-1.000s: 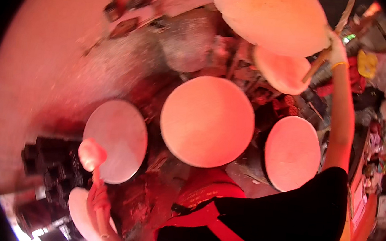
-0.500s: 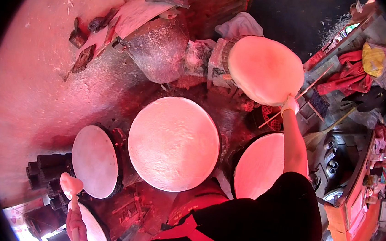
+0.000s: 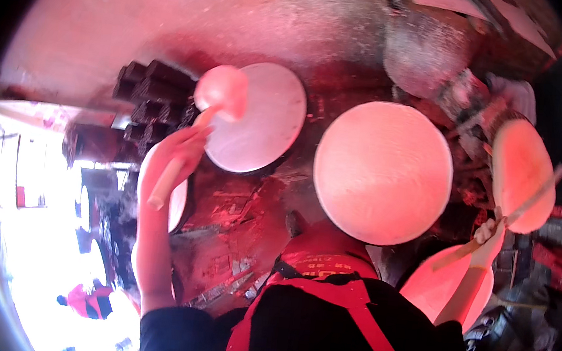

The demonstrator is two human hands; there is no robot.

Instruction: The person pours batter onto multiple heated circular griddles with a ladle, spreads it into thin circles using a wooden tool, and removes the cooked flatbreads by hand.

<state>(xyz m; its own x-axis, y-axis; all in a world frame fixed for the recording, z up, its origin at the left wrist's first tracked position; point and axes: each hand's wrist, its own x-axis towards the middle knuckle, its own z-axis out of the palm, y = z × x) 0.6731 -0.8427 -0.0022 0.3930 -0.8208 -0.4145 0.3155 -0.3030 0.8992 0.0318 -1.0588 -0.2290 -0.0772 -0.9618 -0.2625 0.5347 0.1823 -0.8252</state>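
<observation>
Head view: left hand [image 3: 175,149] closed around padded mallet [image 3: 200,116], round head raised over small left drum [image 3: 254,118]. Right hand [image 3: 489,235] gripping thin stick [image 3: 501,218] before tilted right drum [image 3: 520,174]. Large centre drum [image 3: 383,172] untouched. Lower drums partly hidden behind arms; finger detail blurred.

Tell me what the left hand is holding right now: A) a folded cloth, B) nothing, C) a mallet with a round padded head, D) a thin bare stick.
C: the left hand grips the wooden handle of a mallet whose round padded head is raised over the small drum.
</observation>
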